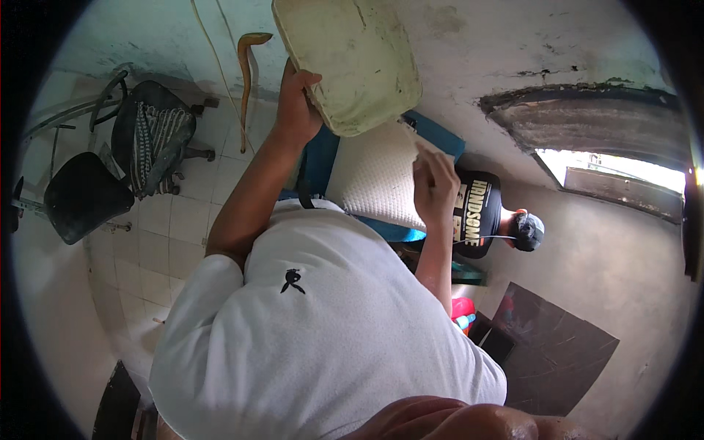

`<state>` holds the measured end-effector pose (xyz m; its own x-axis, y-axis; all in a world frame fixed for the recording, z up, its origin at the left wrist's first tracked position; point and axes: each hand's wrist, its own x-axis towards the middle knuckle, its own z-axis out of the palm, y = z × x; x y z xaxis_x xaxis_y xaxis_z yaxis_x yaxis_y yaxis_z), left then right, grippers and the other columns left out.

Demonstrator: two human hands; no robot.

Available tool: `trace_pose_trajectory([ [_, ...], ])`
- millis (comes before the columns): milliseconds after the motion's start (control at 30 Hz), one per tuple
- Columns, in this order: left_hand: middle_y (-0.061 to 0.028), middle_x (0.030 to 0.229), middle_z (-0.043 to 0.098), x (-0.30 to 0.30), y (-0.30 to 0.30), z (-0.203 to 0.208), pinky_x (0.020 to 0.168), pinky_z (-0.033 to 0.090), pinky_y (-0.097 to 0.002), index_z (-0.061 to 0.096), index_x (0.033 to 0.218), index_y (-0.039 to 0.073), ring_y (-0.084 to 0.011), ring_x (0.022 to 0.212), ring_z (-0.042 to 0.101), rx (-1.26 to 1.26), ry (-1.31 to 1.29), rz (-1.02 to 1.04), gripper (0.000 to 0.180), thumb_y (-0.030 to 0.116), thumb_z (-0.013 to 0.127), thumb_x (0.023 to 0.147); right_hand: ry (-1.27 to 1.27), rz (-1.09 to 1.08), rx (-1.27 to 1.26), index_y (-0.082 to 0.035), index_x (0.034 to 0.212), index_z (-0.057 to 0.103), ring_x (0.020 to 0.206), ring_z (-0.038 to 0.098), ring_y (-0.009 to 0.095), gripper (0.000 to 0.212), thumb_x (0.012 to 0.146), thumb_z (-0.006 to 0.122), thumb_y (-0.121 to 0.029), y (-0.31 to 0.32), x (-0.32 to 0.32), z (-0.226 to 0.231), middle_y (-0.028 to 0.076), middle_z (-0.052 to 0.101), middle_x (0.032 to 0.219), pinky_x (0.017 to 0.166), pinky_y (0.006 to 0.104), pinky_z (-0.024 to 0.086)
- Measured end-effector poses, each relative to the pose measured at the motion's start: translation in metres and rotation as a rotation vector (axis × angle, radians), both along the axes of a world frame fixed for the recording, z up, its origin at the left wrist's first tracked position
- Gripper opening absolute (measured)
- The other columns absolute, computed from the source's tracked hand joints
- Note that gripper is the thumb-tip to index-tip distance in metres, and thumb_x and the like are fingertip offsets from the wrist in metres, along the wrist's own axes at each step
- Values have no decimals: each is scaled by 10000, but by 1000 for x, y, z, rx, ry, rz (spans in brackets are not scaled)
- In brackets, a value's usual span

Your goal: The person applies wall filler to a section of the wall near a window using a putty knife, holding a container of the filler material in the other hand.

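My left hand grips the lower left edge of a scuffed, pale yellow-green panel with rounded corners, its thumb over the rim. The panel is held up in front of me, and its top runs out of view. Below it lies a white cushion-like piece with a dimpled texture, with blue material showing around its edges. At the right side of the white piece is my right hand, fingers bent together. A thin pale strip seems to run up from those fingers; what they hold is unclear.
To the left, black chairs stand on the tiled floor, one with striped cloth. A curved wooden stick leans by the wall. Another person in a black shirt is at the right, near a dark board.
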<state>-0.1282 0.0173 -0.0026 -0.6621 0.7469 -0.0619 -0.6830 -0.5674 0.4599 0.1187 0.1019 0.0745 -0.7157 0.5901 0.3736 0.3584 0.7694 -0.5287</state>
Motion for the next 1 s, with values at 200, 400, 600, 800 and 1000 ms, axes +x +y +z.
trace_pose_trajectory([
  [200, -174, 1299, 493, 3, -10, 4, 1038, 467, -477, 342, 1393, 36, -312, 1242, 522, -70, 111, 8, 633, 154, 541, 805, -23, 30, -72, -40, 1130, 696, 575, 537, 159, 285, 864, 605, 4, 23, 4, 14, 93, 598, 735, 564, 271, 445],
  [400, -162, 1280, 501, 17, -16, -3, 1014, 459, -420, 340, 1402, 13, -262, 1195, 532, -166, 181, 4, 609, 248, 565, 887, -100, 86, 166, -92, 1199, 666, 634, 601, 265, 354, 857, 603, -30, 33, -62, 22, 120, 615, 816, 620, 374, 504],
  [600, -148, 1254, 507, 17, -22, -11, 983, 423, -353, 368, 1381, 5, -199, 1143, 512, -240, 419, 165, 549, 354, 506, 979, -451, 82, 236, -149, 1200, 664, 732, 655, 332, 353, 860, 601, -76, -2, -83, 16, 140, 623, 854, 658, 448, 538],
  [800, -155, 1254, 508, 13, -22, -23, 996, 420, -356, 379, 1356, -19, -206, 1143, 520, -176, 288, 187, 541, 349, 518, 985, -510, 218, 250, -129, 1175, 653, 593, 644, 298, 345, 835, 610, -90, -14, -66, 9, 119, 619, 821, 551, 408, 531],
  [1000, -156, 1250, 518, 13, -16, -25, 1007, 413, -355, 379, 1361, -30, -213, 1149, 518, -286, 319, 140, 527, 313, 518, 985, -383, 95, 174, -103, 1104, 705, 716, 656, 318, 285, 847, 594, -45, 7, -57, 40, 139, 650, 789, 636, 432, 525],
])
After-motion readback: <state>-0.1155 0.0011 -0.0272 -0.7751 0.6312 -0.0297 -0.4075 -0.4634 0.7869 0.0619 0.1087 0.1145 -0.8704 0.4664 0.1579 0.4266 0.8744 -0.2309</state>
